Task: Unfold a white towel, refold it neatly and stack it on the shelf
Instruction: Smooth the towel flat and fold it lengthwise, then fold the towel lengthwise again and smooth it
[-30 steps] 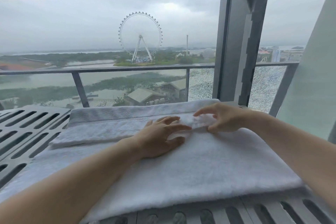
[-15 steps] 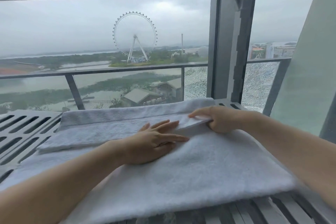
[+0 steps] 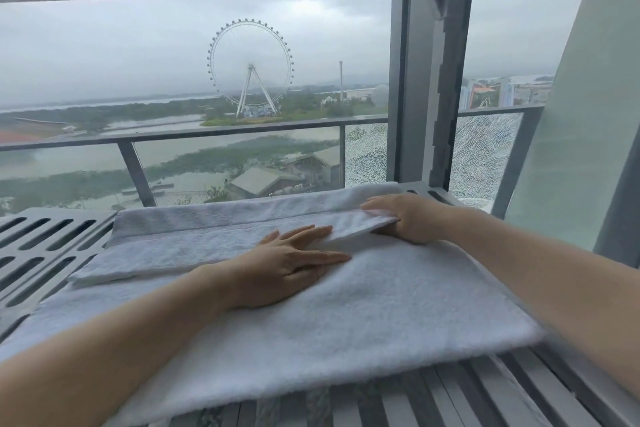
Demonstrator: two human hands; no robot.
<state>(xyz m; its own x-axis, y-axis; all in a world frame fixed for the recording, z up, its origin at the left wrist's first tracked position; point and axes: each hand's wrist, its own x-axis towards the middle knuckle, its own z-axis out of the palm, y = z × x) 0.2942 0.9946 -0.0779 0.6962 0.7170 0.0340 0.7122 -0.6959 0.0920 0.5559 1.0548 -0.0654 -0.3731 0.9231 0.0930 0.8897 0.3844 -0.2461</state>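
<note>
We see the left hand (image 3: 291, 265) pressing flat and open on the white towel (image 3: 381, 315), while at 2 o'clock the right hand (image 3: 405, 218) pinches its folded edge.

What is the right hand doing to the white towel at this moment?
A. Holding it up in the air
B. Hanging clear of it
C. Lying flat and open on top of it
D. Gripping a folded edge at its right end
D: the right hand pinches a raised folded edge of the white towel, while the left hand lies flat.
</note>
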